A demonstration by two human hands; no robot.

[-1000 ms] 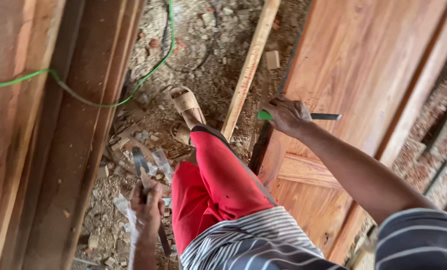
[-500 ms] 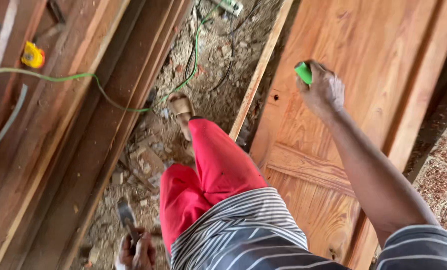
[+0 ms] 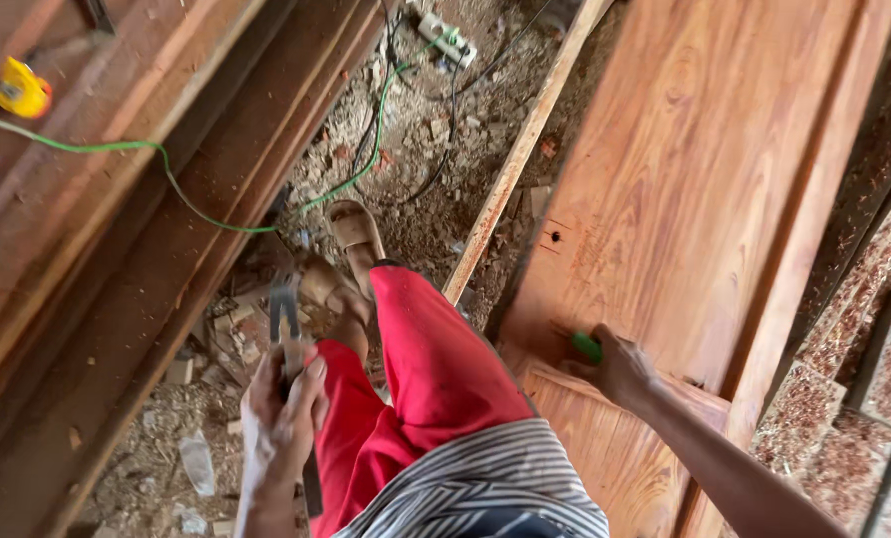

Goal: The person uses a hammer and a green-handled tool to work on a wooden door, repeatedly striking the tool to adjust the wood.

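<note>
Yellow tape measure (image 3: 19, 93) on stacked planks (image 3: 117, 229) at left; green cable (image 3: 206, 214) trailing across rubble-strewn ground (image 3: 416, 169); thin wooden batten (image 3: 515, 159) lying beside it.

Red trousers (image 3: 436, 379), black-and-white striped shirt (image 3: 485, 488), reddish-brown grained door (image 3: 685, 199), green cable (image 3: 196, 214), yellow tape measure (image 3: 19, 92), green tool handle (image 3: 587, 346), tan sandal (image 3: 356, 231).

The wooden door panel (image 3: 685, 189) is showing smooth reddish grain; beside it, the right hand (image 3: 620, 367) is gripping a glossy green plastic handle (image 3: 587, 346), the left hand (image 3: 288, 399) a dull metal hammer (image 3: 286, 314).
</note>
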